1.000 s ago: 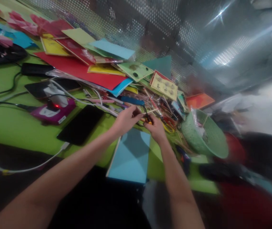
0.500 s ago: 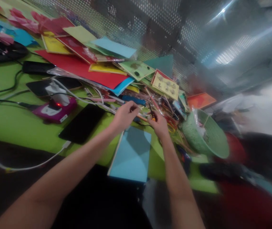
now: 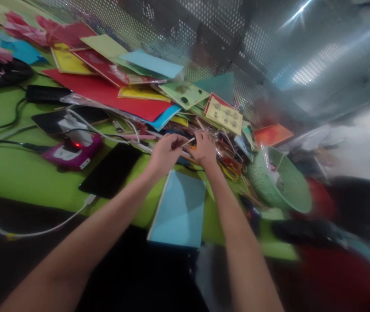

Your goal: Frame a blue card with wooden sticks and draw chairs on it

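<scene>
My left hand (image 3: 167, 151) is closed in a pinch on a thin pale stick (image 3: 189, 141) that points towards my right hand. My right hand (image 3: 206, 149) is beside it, its fingers bent around the stick's far end. A small orange bit shows by the right thumb; what it belongs to is hidden. Below both hands lies a light blue card or booklet (image 3: 180, 212) at the table's front edge. A heap of sticks, wrappers and small tools lies just behind the fingers.
A black tablet-like slab (image 3: 111, 169) and a purple power strip (image 3: 73, 151) with cables lie left. Coloured cards (image 3: 116, 97) are piled behind. A green bowl (image 3: 279, 182) with scraps stands right, near yellow-handled scissors (image 3: 230, 172). A perforated metal panel (image 3: 204, 39) rises behind.
My right hand has moved left and up, closer to my left hand. The thin stick now shows between them. The dark, orange-marked thing at my right fingers is mostly out of sight.
</scene>
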`<state>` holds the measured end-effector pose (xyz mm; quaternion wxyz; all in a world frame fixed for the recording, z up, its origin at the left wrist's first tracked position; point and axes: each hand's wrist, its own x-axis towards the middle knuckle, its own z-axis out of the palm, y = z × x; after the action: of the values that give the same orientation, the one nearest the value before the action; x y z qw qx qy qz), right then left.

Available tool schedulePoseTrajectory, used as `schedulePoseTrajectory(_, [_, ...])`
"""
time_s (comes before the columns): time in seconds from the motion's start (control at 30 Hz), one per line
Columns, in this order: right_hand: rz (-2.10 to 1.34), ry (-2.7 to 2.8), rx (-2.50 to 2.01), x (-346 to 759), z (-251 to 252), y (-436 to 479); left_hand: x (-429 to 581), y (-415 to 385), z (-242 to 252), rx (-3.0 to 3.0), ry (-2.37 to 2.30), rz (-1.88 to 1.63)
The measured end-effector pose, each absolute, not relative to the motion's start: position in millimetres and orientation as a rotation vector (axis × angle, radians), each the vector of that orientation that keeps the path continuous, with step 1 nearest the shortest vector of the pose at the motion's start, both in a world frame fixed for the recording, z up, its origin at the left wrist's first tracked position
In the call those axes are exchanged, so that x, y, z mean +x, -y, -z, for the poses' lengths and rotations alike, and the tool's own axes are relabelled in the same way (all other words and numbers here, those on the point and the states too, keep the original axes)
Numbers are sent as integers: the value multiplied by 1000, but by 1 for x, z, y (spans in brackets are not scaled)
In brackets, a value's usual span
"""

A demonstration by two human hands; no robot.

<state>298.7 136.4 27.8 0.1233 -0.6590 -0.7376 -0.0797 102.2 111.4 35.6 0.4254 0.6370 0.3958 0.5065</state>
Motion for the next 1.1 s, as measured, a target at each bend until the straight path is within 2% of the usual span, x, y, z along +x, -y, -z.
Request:
schedulePoseTrajectory(0.2, [66, 2089, -1829, 303, -34, -133, 103, -112, -34, 1646, -970, -1204])
schedulePoseTrajectory(0.47, [-104, 1974, -1519, 311, -75, -42, 104, -93, -35, 1892, -1017, -1033])
schedulePoseTrajectory(0.77, [10, 2158, -1668, 312, -53, 8, 108, -70, -40, 2093, -826, -831])
schedulePoseTrajectory(0.97, [-96, 2062, -1656, 335, -41, 13, 58, -67, -36, 2125, -1180, -1021])
schedulePoseTrajectory(1.1, [-181, 2072, -1674, 340, -33, 14, 37, -62, -19, 2217, -1212, -889])
